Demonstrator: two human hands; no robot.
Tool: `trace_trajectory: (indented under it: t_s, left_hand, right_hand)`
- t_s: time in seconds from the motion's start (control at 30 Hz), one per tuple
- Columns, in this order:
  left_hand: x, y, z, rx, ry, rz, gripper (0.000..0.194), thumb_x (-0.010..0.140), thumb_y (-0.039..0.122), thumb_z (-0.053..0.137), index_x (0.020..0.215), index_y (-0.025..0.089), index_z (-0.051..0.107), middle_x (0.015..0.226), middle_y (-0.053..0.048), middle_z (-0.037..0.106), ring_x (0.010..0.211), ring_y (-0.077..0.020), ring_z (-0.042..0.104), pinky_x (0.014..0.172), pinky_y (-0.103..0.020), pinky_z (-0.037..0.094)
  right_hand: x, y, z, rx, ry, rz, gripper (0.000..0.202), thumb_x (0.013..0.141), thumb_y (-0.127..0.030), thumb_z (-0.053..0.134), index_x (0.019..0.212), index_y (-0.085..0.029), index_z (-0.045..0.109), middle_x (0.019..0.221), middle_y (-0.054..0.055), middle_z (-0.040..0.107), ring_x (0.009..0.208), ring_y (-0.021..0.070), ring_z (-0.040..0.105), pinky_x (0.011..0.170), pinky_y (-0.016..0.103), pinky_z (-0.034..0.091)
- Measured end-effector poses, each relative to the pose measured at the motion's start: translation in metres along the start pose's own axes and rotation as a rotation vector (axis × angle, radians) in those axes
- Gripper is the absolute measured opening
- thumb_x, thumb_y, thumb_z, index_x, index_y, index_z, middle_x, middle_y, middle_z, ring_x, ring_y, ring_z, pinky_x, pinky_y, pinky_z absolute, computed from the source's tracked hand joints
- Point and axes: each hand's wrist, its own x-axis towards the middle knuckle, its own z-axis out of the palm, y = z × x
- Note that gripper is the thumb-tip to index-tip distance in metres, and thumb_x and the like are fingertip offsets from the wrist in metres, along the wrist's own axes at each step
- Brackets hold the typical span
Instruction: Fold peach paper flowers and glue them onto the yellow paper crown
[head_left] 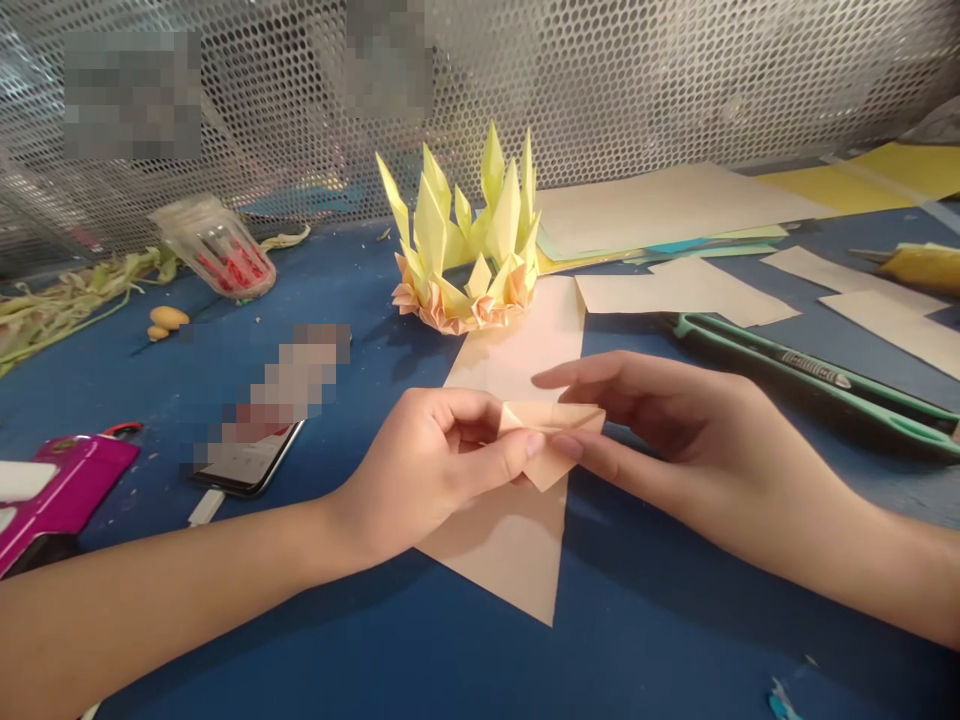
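Note:
A small peach paper, folded to a downward point, is held up above the table between both hands. My left hand pinches its left side, with the thumb lying across the front. On the lower right, the thumb of my right hand presses against the paper, while its index finger is lifted behind the top edge. Beneath the hands lies a long strip of peach paper. Just beyond, a paper crown-like ring stands with yellow-green pointed pieces above a base of peach folded ones.
To the right lie a green and black utility knife and cut paper pieces. Paper sheets sit at the back by a perforated metal screen. On the left are a phone, a tilted jar and a magenta object.

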Motion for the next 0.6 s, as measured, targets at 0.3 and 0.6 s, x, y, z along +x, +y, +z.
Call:
trace_trajectory:
  t_s: [0.3,0.6]
  left_hand:
    - [-0.0025,-0.0006,0.0008,0.009,-0.053,0.004,0.03,0.097,0.038,0.073,0.076,0.017,0.073,0.083,-0.004,0.079,0.084,-0.0181,0.071,0.077,-0.025,0.054]
    - [-0.0064,-0.0049,0.0021,0.016,-0.076,-0.047,0.03,0.095,0.04,0.077,0.077,0.017,0.07,0.074,0.0,0.066,0.072,-0.0139,0.056,0.065,-0.025,0.044]
  right_hand:
    - [0.0,-0.0026,-0.002,-0.093,-0.027,0.057,0.042,0.089,-0.065,0.08,0.076,-0.025,0.079,0.072,0.002,0.076,0.067,0.0191,0.066,0.054,0.029,0.049]
    - [0.0009,-0.0057,-0.0033,-0.066,-0.047,0.04,0.04,0.086,-0.062,0.083,0.07,-0.025,0.076,0.064,0.001,0.071,0.061,0.0174,0.061,0.053,0.028,0.047]
